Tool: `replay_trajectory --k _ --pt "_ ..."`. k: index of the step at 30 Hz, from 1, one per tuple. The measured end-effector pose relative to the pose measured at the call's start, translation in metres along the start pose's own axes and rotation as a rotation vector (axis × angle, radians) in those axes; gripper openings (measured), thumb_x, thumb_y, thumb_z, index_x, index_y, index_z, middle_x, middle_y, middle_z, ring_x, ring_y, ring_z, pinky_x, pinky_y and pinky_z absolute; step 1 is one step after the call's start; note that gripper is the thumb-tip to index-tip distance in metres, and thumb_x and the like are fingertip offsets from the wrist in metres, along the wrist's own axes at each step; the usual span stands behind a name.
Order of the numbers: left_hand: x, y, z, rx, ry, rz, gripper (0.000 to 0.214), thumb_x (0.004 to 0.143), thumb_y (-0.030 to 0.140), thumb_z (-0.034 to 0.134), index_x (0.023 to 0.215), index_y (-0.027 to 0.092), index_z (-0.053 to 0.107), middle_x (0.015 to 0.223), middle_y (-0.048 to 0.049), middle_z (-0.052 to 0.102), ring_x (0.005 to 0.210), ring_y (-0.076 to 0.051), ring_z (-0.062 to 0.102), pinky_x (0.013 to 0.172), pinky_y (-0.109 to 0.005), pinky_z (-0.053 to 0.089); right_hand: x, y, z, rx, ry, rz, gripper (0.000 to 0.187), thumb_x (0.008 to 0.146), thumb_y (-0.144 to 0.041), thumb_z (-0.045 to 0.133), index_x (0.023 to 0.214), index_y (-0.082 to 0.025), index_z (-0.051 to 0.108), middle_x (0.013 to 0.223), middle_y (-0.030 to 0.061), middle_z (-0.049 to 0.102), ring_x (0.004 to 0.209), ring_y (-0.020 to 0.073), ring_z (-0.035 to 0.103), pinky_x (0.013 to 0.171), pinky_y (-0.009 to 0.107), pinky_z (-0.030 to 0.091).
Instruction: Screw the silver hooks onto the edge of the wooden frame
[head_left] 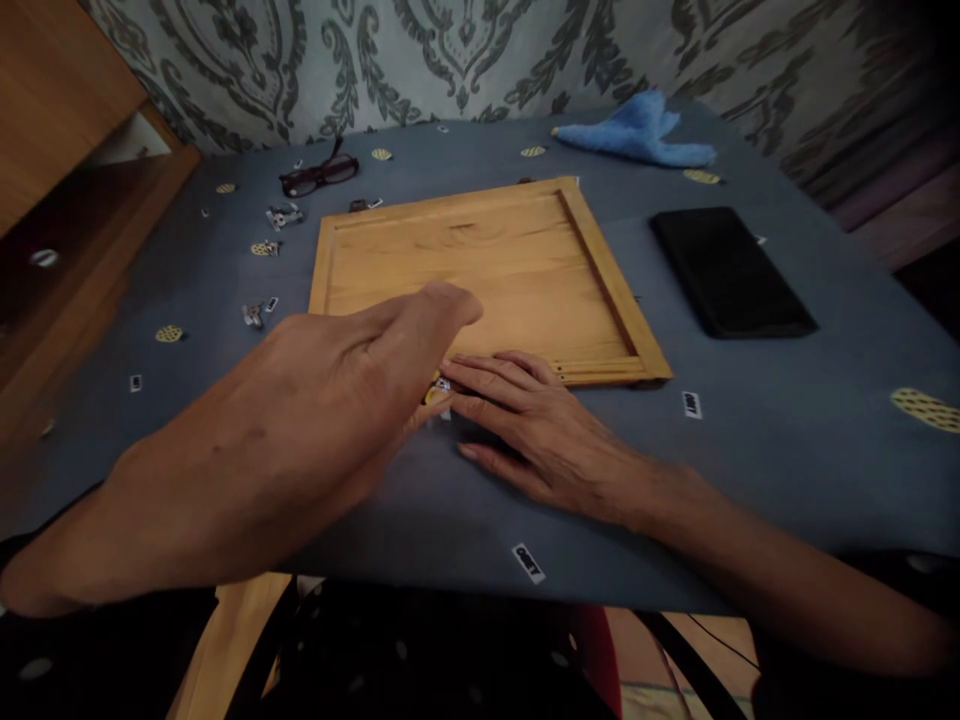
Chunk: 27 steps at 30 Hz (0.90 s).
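A light wooden panel with a raised frame (465, 260) lies flat on the table. My left hand (315, 430) is over the panel's near edge, seen from its back and side. Its fingers look closed, and most of them are hidden behind the hand. Just past its fingertips, a small shiny metal piece (442, 383) shows at the near edge, partly covered. Against that same edge rests my right hand (532, 425), palm down with fingers stretched out. Its fingertips reach close to the metal piece and the left hand.
Several small metal fittings (285, 215) lie left of the panel, near dark-framed glasses (321, 175). Right of it is a black phone or tablet (731, 270). A blue fuzzy cloth (637, 132) lies at the back. The patterned blue-grey tablecloth (757, 480) covers the table; a wooden cabinet (60, 100) stands left.
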<state>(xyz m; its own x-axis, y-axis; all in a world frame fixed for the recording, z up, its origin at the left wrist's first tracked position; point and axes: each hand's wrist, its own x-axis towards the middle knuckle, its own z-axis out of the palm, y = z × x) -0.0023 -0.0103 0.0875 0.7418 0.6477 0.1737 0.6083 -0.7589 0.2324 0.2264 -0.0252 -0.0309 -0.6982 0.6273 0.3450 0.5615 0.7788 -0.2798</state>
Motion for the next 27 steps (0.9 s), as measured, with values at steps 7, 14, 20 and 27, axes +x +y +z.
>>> replay_trajectory --k 7,14,20,27 --pt "-0.002 -0.002 0.001 0.013 -0.028 -0.058 0.048 0.090 0.034 0.047 0.137 0.030 0.038 0.105 -0.0031 0.063 0.084 -0.025 0.071 0.075 -0.041 0.058 0.001 -0.001 -0.001 0.016 -0.015 0.011 0.042 0.097 -0.033 0.049 0.133 -0.013 0.055 0.148 0.0152 0.051 0.136 0.0289 0.046 0.111 0.056 0.036" --pt "0.007 -0.002 0.002 0.013 -0.005 -0.050 0.042 0.094 0.039 0.042 0.134 0.027 0.040 0.091 -0.0014 0.061 0.077 -0.022 0.068 0.075 -0.039 0.055 0.001 -0.001 0.000 0.044 -0.001 0.014 0.042 0.096 -0.033 0.049 0.134 -0.015 0.056 0.145 0.0152 0.054 0.133 0.0287 0.049 0.109 0.056 0.037" --pt "0.010 -0.003 0.005 0.034 0.013 -0.024 0.046 0.097 0.043 0.039 0.139 0.024 0.036 0.094 -0.0036 0.059 0.080 -0.023 0.067 0.077 -0.041 0.052 0.001 0.000 -0.001 0.057 -0.003 0.006 0.043 0.095 -0.033 0.051 0.134 -0.015 0.056 0.143 0.0143 0.055 0.131 0.0287 0.050 0.109 0.056 0.037" --pt "0.015 -0.004 -0.003 0.109 0.085 0.003 0.042 0.097 0.034 0.042 0.136 0.018 0.042 0.088 -0.0066 0.063 0.063 -0.017 0.059 0.058 -0.029 0.042 0.002 0.000 -0.002 0.070 -0.018 0.029 0.042 0.095 -0.033 0.052 0.133 -0.018 0.056 0.144 0.0134 0.055 0.133 0.0279 0.048 0.110 0.055 0.037"
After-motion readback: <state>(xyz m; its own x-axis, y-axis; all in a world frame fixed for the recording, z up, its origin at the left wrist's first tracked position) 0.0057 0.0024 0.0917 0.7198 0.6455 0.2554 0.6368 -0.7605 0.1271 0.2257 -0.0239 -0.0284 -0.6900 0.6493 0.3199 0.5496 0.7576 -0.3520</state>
